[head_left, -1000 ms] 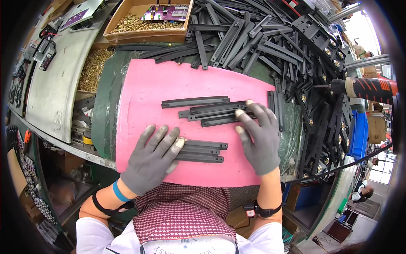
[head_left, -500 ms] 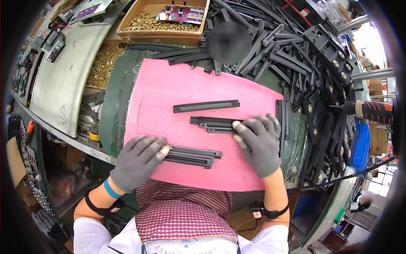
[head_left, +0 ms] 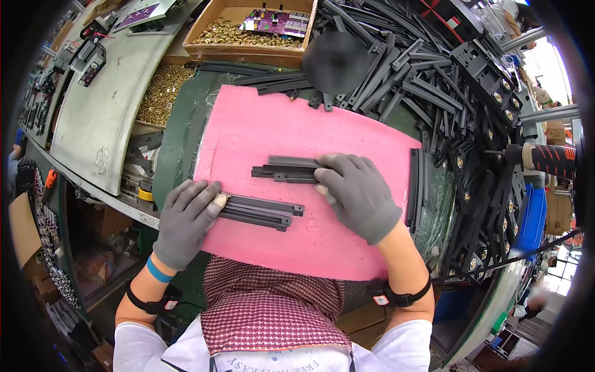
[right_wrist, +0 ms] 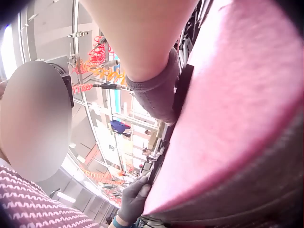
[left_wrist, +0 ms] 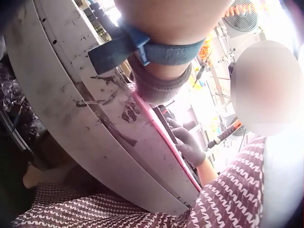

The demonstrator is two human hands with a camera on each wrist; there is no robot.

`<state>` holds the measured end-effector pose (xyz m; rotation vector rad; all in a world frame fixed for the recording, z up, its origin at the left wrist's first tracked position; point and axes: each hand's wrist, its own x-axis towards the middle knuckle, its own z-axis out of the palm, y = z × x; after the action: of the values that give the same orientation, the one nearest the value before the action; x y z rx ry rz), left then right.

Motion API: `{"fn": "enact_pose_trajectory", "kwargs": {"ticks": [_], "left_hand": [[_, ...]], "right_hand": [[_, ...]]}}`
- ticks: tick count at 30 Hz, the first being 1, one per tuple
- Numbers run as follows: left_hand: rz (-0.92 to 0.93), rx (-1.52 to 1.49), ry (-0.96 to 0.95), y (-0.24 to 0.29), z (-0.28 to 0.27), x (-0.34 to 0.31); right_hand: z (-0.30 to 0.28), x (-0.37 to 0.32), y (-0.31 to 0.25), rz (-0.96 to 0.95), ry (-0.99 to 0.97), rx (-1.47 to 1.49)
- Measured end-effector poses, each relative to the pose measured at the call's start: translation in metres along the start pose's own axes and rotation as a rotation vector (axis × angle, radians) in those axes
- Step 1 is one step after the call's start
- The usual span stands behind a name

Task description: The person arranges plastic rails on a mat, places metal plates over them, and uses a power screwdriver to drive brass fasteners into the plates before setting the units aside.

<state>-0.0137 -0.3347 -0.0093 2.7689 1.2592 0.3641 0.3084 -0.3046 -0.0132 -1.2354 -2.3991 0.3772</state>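
On a pink foam mat [head_left: 248, 130], my gloved left hand [head_left: 189, 220] holds the left ends of a small bundle of slim black strips [head_left: 263, 212], its fingers over them. Small holes show near the strips' free right ends. Farther back on the mat, my gloved right hand [head_left: 359, 195] pinches the right ends of another group of black strips [head_left: 282, 170] between thumb and fingers. These lie side by side, their left ends uneven. The right hand covers their right ends. In the right wrist view, the left hand [right_wrist: 134, 199] grips dark strips at the mat's edge.
Several more black strips [head_left: 414, 186] lie along the mat's right edge. Behind the mat is a big heap of loose strips [head_left: 427, 87]. A cardboard box [head_left: 248, 51] holds brass pieces and a purple circuit board [head_left: 279, 22]. At right are a power screwdriver [head_left: 545, 159] and a blue bin [head_left: 531, 214].
My left hand has drawn its bundle leftward. My right hand has moved left with its strips, and the strip that lay apart behind them now lies against that group.
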Motion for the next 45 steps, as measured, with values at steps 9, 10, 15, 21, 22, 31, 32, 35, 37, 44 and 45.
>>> {"fn": "enact_pose_trajectory", "kwargs": {"ticks": [9, 10, 15, 21, 22, 31, 32, 35, 37, 44, 45], "left_hand": [[-0.071, 0.055, -0.004, 0.011, 0.001, 0.005], [-0.058, 0.092, -0.003, 0.019, -0.005, 0.012], [0.151, -0.466, -0.126, 0.089, -0.008, 0.056], [0.103, -0.118, -0.195, 0.160, 0.051, 0.104], [0.107, -0.114, -0.200, 0.163, 0.057, 0.105], [0.184, -0.247, -0.159, 0.156, 0.040, 0.155], [0.188, -0.242, -0.168, 0.149, 0.038, 0.152], [0.121, 0.020, -0.206, 0.114, 0.034, 0.142], [0.157, -0.053, -0.154, 0.099, 0.032, 0.141], [0.010, -0.244, -0.264, 0.076, 0.016, 0.148], [-0.013, -0.206, -0.205, 0.071, 0.010, 0.146]], "right_hand": [[-0.030, -0.067, -0.079, 1.057, -0.433, -0.103], [-0.033, -0.062, -0.080, 1.124, -0.405, -0.045], [-0.014, -0.065, -0.062, 1.133, 0.123, 0.486], [-0.057, -0.103, -0.040, 1.199, 0.236, 0.517], [-0.058, -0.117, -0.031, 1.185, 0.364, 0.436], [-0.037, -0.152, 0.012, 0.615, 0.415, -0.103], [-0.036, -0.153, 0.013, 0.588, 0.375, -0.114], [-0.035, -0.160, 0.015, 0.539, 0.338, -0.099], [-0.035, -0.164, 0.015, 0.473, 0.301, -0.098], [-0.035, -0.164, -0.002, 0.473, 0.185, -0.293], [-0.034, -0.162, -0.004, 0.465, 0.197, -0.289]]}}
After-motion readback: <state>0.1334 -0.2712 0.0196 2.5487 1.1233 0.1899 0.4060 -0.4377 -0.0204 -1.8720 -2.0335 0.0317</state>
